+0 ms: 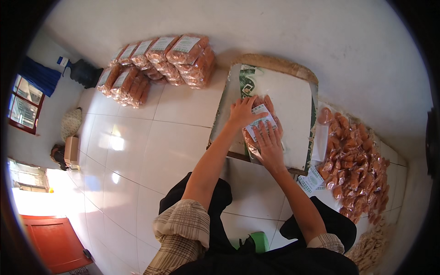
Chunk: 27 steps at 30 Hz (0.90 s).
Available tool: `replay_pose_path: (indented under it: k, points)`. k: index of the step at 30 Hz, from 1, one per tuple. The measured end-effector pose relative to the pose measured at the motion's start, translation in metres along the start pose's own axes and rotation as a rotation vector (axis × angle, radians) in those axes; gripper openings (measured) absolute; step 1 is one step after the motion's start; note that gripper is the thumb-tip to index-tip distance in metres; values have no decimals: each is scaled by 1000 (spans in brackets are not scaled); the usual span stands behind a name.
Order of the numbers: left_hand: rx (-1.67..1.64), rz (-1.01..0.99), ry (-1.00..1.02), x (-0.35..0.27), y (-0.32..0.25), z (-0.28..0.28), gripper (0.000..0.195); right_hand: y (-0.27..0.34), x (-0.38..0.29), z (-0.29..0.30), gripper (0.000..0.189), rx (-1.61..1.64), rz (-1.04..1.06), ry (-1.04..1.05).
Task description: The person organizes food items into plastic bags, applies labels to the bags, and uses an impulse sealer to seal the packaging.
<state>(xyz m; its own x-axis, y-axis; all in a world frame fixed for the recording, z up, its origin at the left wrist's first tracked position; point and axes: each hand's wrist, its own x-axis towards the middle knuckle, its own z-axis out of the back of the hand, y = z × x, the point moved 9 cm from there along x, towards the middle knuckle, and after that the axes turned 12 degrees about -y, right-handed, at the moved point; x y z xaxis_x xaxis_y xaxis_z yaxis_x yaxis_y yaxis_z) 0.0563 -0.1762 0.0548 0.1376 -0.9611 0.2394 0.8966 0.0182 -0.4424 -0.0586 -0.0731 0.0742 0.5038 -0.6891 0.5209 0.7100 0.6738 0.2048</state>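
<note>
A clear plastic bag packed with small orange-brown packets lies flat on a low wooden table in front of me. Over its upper face sits a white and green printed label. My left hand rests with spread fingers across the bag's far left part and the label's edge. Lower down, my right hand lies flat, its fingertips on the label's near end. Both hands touch the bag from above; neither is closed round it. Whether the label is inside or outside the plastic, I cannot tell.
Stacked labelled bags line the wall at the far left. A heap of small orange-brown packets covers the floor to the right, beside a pile of loose labels. A large dark water bottle and a cardboard box stand further left.
</note>
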Motion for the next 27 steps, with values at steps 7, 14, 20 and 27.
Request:
replay_pose_path:
  k: [7, 14, 20, 27]
  points:
    - [-82, 33, 11, 0, 6, 0, 83, 12, -21, 1, 63, 10, 67, -23]
    - [-408, 93, 35, 12, 33, -9, 58, 20, -15, 1, 66, 112, 17, 102]
    - [-848, 154, 153, 9, 34, -22, 36, -3, -14, 5, 72, -5, 30, -28]
    - [-843, 175, 68, 9, 41, -14, 36, 7, -9, 9, 73, -97, -3, -83]
